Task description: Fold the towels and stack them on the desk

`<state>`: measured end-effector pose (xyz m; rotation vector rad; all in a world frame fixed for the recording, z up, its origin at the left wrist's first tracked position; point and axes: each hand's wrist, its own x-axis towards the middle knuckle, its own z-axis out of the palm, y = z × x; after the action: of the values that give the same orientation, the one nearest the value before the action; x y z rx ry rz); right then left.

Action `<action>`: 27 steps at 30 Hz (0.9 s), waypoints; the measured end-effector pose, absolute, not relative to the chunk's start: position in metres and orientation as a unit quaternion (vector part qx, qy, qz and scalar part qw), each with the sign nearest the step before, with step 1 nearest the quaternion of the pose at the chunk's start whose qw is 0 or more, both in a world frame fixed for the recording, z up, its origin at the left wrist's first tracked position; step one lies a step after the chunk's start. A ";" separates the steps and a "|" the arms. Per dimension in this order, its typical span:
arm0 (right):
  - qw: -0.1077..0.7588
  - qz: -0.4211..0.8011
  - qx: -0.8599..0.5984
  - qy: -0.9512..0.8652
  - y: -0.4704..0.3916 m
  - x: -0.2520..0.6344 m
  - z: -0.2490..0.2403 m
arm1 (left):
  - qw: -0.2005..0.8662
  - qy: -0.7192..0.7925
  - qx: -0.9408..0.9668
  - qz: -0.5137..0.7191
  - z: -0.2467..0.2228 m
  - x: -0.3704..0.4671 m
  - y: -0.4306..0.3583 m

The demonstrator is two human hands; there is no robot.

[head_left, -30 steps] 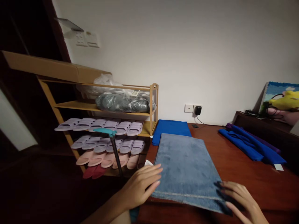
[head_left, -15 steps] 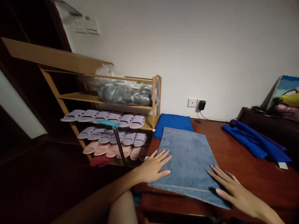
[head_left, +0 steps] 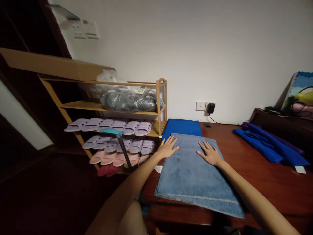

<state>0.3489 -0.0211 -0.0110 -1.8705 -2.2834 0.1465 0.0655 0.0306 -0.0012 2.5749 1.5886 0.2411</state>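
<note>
A folded grey-blue towel [head_left: 193, 176] with pale stitched edges lies on the reddish-brown wooden table [head_left: 256, 182], its near edge hanging a little past the table's front. My left hand [head_left: 168, 148] rests flat on the towel's far left side, fingers spread. Across from it, my right hand [head_left: 209, 154] lies on the upper right part, palm down with fingers apart. Behind, a folded bright blue towel [head_left: 183, 126] is partly covered by the grey-blue one. A white label [head_left: 158, 169] sticks out at the left edge.
Blue and purple cloths [head_left: 269, 147] lie at the table's right. A wooden shoe rack [head_left: 161, 98] with several slippers and a plastic-wrapped bundle [head_left: 129, 99] stands left. A teal-topped handle [head_left: 112, 132] rises before it. A black plug [head_left: 211, 108] sits in the wall socket.
Both hands have slid away from me over the grey-blue towel, the right one also moving left onto it from the edge. The label at the left now shows more.
</note>
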 end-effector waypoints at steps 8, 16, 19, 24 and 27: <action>0.077 0.039 -0.627 -0.775 -0.024 0.358 -0.019 | 0.057 0.521 0.849 0.069 -0.009 0.062 0.030; 0.068 0.037 -0.624 -0.777 -0.042 0.362 -0.018 | 0.056 0.518 0.851 0.068 -0.009 0.064 0.010; 0.068 0.034 -0.623 -0.779 -0.055 0.364 -0.019 | 0.053 0.514 0.853 0.069 -0.009 0.065 -0.003; 0.072 0.024 -0.622 -0.780 -0.083 0.366 -0.019 | 0.045 0.512 0.855 0.074 -0.007 0.067 -0.032; 0.073 0.020 -0.620 -0.781 -0.099 0.368 -0.019 | 0.030 0.507 0.858 0.078 -0.006 0.068 -0.049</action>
<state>0.3679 -0.0990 -0.0192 -1.8605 -2.3456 0.0611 0.0681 -0.0495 -0.0055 2.6449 1.5631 0.2403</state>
